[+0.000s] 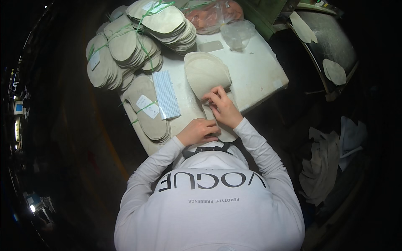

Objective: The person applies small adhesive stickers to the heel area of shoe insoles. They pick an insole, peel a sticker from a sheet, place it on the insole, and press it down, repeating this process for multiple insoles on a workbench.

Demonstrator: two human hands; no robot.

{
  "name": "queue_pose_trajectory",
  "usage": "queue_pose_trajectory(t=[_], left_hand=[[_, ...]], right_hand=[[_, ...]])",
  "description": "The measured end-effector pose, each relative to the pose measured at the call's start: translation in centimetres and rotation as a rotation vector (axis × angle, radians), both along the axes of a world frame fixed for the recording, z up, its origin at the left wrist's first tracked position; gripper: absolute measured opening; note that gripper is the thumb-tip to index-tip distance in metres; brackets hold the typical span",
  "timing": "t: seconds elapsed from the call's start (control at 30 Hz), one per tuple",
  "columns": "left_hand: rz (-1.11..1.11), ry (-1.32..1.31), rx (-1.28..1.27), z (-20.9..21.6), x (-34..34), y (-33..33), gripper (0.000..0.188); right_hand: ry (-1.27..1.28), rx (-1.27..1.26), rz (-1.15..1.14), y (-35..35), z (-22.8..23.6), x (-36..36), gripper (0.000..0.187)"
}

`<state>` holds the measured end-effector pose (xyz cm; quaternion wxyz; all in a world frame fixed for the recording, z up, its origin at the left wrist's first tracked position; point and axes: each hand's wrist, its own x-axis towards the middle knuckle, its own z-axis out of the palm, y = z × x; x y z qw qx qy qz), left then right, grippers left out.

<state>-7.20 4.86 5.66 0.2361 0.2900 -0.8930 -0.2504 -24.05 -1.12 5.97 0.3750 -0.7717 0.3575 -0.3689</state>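
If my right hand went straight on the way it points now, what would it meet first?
Probably the rounded beige pieces just ahead; your right hand seems to touch them, though depth is unclear here.

Pale beige-grey colours the cut pieces [207, 75] and bundles [162, 21]; ties [144, 16] are bright green, the counter [257, 73] white, the sheet [166, 95] blue-and-white gridded, the shirt [209, 224] white with black lettering.

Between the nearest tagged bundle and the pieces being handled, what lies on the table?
A blue-and-white sheet, then white tabletop, in the head view.
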Motion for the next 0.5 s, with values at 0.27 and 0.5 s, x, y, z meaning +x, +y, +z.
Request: queue_pose_trajectory(t=[0.27, 0.5], left_hand=[[-0.04, 0.015, 0.056, 0.2, -0.5, -0.7, 0.015], [0.489, 0.764, 0.206, 3.4, 1.1, -3.1, 0.019]], right_hand=[[0.056, -0.154, -0.103, 0.2, -0.4, 0.3, 0.033], [-0.129, -0.169, -0.519, -2.9, 2.2, -5.3, 0.046]])
